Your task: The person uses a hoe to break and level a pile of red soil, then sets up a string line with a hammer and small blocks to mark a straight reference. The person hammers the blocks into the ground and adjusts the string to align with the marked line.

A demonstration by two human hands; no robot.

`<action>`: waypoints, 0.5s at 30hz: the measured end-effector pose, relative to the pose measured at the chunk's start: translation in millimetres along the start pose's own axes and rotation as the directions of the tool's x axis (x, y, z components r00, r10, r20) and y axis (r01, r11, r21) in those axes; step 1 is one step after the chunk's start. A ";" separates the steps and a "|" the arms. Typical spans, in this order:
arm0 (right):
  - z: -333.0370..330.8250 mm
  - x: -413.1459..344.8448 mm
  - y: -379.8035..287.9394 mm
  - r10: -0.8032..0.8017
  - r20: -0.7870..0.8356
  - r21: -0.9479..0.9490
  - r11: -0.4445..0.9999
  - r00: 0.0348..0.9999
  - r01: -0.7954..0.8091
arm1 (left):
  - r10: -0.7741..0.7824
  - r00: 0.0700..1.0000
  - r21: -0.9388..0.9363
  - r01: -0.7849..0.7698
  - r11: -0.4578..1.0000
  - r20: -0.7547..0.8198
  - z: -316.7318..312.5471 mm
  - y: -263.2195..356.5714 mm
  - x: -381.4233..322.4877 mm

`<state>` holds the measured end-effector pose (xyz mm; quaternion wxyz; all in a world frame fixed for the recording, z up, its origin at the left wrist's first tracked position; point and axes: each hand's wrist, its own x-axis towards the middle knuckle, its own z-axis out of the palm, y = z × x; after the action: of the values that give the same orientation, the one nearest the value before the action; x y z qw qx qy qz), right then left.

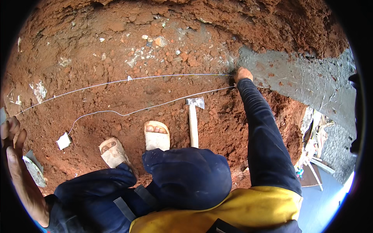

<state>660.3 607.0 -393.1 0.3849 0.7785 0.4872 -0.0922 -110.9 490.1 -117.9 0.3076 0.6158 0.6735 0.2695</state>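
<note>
My right hand (243,74), at the end of a navy sleeve, is closed at the edge of a grey concrete strip (294,74), gripping a thin white string (163,76). This string runs nearly straight to my left hand (13,134) at the left rim, where it meets the fingertips; whether they pinch it cannot be told. A second, slack length of string (151,107) curves from below my right hand to a small white block (63,141) on the red soil. Between my feet and right arm lies a hatchet (193,123) with a steel head and pale wooden handle.
My sandalled feet (157,139) rest on uneven red soil (87,125). A rough earth bank (204,11) rises along the top, with small stones (160,41) below it. A flat pale piece (34,170) lies lower left; debris (316,137) and a grey surface are at the right.
</note>
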 end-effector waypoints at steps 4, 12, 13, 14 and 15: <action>4.5 -1.3 -0.5 0.013 -0.032 -0.008 1.000 0.999 -0.013 | -0.043 0.997 -0.037 0.041 0.998 -0.056 7.5 11.3 2.3; 4.8 -5.6 11.9 0.037 -0.092 0.084 0.996 0.995 -0.029 | -0.185 0.948 0.264 0.253 0.931 -0.258 29.0 46.5 4.7; -2.0 -10.4 11.6 0.050 -0.137 0.142 0.989 0.989 -0.030 | -0.154 0.962 0.152 0.191 0.970 -0.227 33.4 50.6 6.0; -11.3 -18.9 10.7 0.058 -0.166 0.204 0.979 0.984 -0.023 | -0.114 0.973 0.039 0.124 0.992 -0.199 38.7 55.2 8.8; -23.4 -30.1 8.0 0.108 -0.174 0.256 0.965 0.979 -0.060 | -0.063 0.982 -0.077 0.050 0.996 -0.176 44.9 60.8 12.0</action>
<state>646.1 600.6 -357.4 0.2400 0.8460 0.4720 -0.0629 -37.7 507.1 -103.7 0.2758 0.5582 0.7053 0.3388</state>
